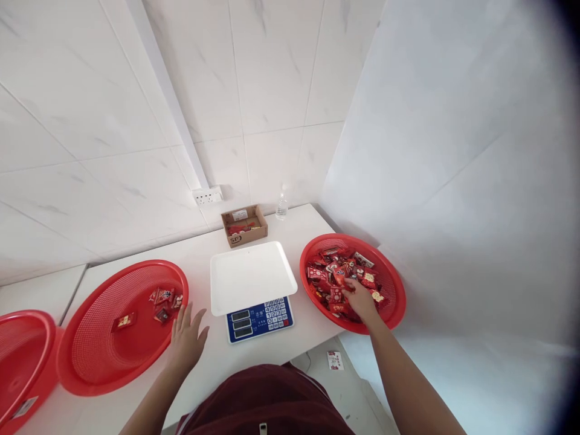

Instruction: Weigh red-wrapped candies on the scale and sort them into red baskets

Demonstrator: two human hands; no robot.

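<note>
Right hand (360,299) is reaching into the right red basket (395,284), fingers lying on the heap of red packets (333,272); whether they are gripping one, cannot tell. Packets are lying jumbled, long axes pointing every way. Left hand (185,338) is hovering open, fingers spread, over the near rim of the left red basket (99,356), just short of a few packets (163,299). Between the hands, a scale (258,317) is sitting on the worktop (299,226); beyond it, a cardboard box (243,225).
</note>
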